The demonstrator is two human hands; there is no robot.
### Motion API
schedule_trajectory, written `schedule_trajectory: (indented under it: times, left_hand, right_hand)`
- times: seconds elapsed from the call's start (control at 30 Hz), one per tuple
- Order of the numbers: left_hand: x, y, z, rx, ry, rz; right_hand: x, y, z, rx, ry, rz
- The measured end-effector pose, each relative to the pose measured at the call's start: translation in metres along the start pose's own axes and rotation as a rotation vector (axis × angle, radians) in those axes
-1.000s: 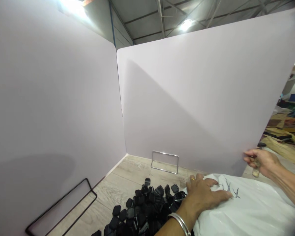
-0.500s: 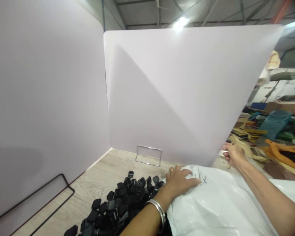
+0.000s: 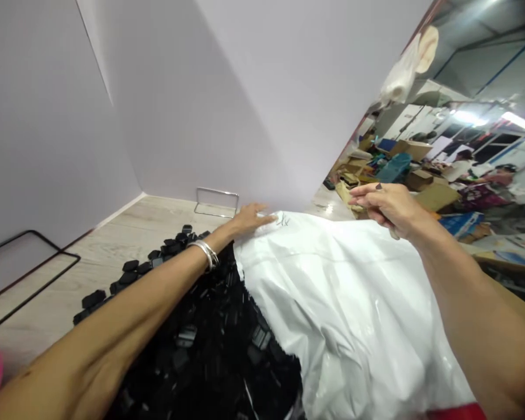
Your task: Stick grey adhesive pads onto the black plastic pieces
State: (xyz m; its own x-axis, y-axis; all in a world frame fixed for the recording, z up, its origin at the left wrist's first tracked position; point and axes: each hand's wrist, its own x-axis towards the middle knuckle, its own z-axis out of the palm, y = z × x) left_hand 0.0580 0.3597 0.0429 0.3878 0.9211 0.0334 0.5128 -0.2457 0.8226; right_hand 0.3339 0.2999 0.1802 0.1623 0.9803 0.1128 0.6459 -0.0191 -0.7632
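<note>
My left hand point(image 3: 250, 218) lies flat with fingers stretched on the far corner of a big white plastic bag point(image 3: 345, 309) marked with black pen. A silver bangle circles that wrist. My right hand point(image 3: 387, 205) hovers above the bag's right side, fingers curled in a pinch around a small pale object I cannot make out. A heap of small black plastic parts point(image 3: 192, 344) spreads over the light wooden table point(image 3: 114, 245), running under the bag's left edge.
Pale lilac divider panels point(image 3: 192, 105) wall the table at left and back, standing on a black wire foot point(image 3: 30, 265) and a chrome wire foot point(image 3: 216, 201). Beyond the panel's right edge a cluttered workshop point(image 3: 429, 175) shows boxes and people far off.
The view has dropped and swung right, closer to the bag. My right hand has lifted from the panel's edge to above the bag. My left hand stays on the bag's corner.
</note>
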Motion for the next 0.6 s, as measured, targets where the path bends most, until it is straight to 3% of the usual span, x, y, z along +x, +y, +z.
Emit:
schedule_trajectory:
  times: [0.17, 0.3, 0.47, 0.6]
  left_hand:
    - [-0.046, 0.037, -0.037, -0.021, -0.053, 0.092]
    - [-0.086, 0.055, -0.048, -0.013, -0.115, 0.099]
    - [-0.152, 0.069, -0.037, 0.056, -0.089, 0.145]
    - [-0.23, 0.068, -0.013, 0.214, 0.029, 0.285]
  right_hand:
    - [-0.079, -0.003, 0.0, 0.029, -0.131, -0.014]
    - [-0.141, 0.003, 0.004, 0.058, -0.219, 0.018]
    - [-0.227, 0.031, 0.022, 0.023, -0.305, 0.15]
    - [-0.297, 0.075, 0.049, 0.061, -0.244, 0.074]
